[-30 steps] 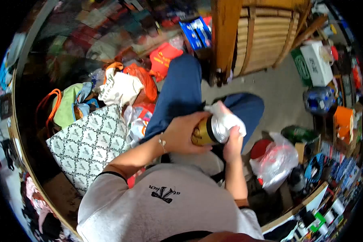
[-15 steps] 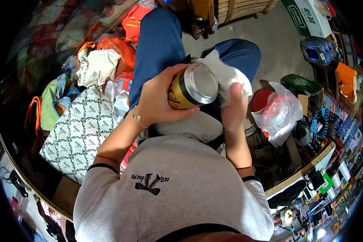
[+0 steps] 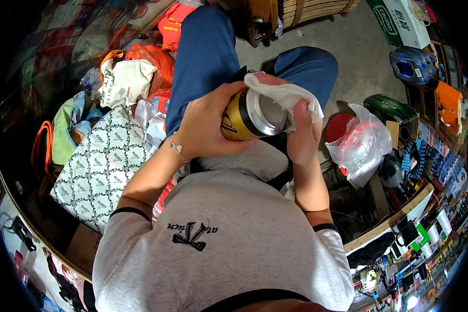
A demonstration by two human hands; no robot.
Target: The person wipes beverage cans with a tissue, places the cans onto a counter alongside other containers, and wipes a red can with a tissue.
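A gold and black can (image 3: 237, 118) with a silver end tilts toward me above my lap. My left hand (image 3: 208, 122) is wrapped around its side, a thin bracelet at the wrist. A white tissue (image 3: 288, 94) lies partly over the can's silver end. My right hand (image 3: 303, 138) grips this tissue, thumb on the near side and fingers mostly hidden behind it. The tissue touches the far edge of the can's end.
To the left lie a white patterned bag (image 3: 106, 164), a cream cloth bag (image 3: 130, 80) and a red plastic bag (image 3: 158, 62). At right are a clear plastic bag (image 3: 366, 140), a green box (image 3: 390, 109) and shrink-wrapped bottles (image 3: 412, 65). A wooden-slatted piece (image 3: 314, 10) stands ahead.
My right hand has brought the tissue leftward, onto the can's silver end. The can has shifted slightly right and down, still in my left hand.
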